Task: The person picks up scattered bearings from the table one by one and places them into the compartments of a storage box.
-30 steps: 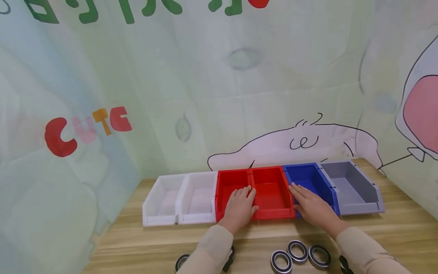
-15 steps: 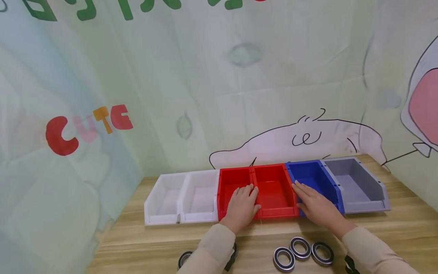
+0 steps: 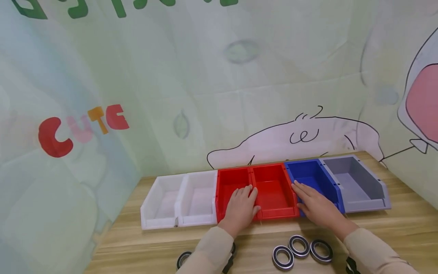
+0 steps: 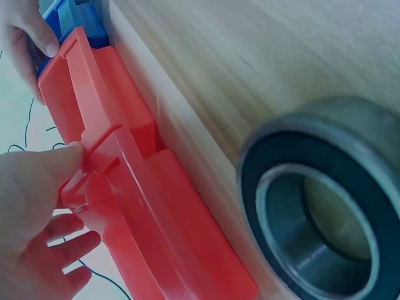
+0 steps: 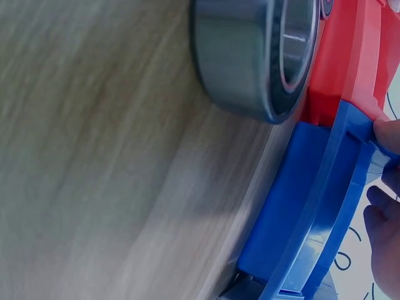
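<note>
In the head view, my left hand (image 3: 239, 209) rests on the divider between the left red bin (image 3: 224, 190) and the right red bin (image 3: 272, 190). Its fingers lie forward along the divider; in the left wrist view the thumb touches the join while other fingers spread loosely. My right hand (image 3: 316, 205) lies over the wall between the right red bin and the blue bin (image 3: 306, 171), fingers extended forward. Its thumb touches the red-blue join in the right wrist view. Neither hand wraps round a bin. The sleeves hide part of the tabletop.
Two white bins (image 3: 200, 219) stand left of the red ones, and a grey bin (image 3: 364, 207) ends the row at right. Several ball bearings (image 3: 283, 258) lie in front on the wooden table (image 3: 137, 247); one bearing (image 3: 183, 258) is partly behind the left sleeve. A printed cloth hangs behind.
The head view has shifted slightly. Both hands stay at the same places on the bins, and the bins and bearings look unmoved.
</note>
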Action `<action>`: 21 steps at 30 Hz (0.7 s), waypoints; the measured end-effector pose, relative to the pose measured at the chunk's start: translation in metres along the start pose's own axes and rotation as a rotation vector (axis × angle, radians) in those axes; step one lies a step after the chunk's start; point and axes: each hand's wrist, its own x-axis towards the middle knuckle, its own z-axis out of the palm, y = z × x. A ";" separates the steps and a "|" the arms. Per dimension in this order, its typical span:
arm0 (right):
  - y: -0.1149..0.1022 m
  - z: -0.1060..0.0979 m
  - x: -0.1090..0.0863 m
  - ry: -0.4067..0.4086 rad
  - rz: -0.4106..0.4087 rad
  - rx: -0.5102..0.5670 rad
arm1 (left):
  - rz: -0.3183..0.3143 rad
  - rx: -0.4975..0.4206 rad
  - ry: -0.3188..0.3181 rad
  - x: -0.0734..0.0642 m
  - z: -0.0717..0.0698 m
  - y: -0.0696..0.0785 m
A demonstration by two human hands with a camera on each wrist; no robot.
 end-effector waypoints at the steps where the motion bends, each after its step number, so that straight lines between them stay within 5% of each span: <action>1: -0.001 0.000 0.000 -0.001 -0.001 -0.001 | 0.002 0.001 0.000 0.000 0.000 0.000; 21: -0.004 0.001 -0.011 0.071 -0.025 -0.027 | 0.007 0.027 -0.019 -0.012 -0.001 0.003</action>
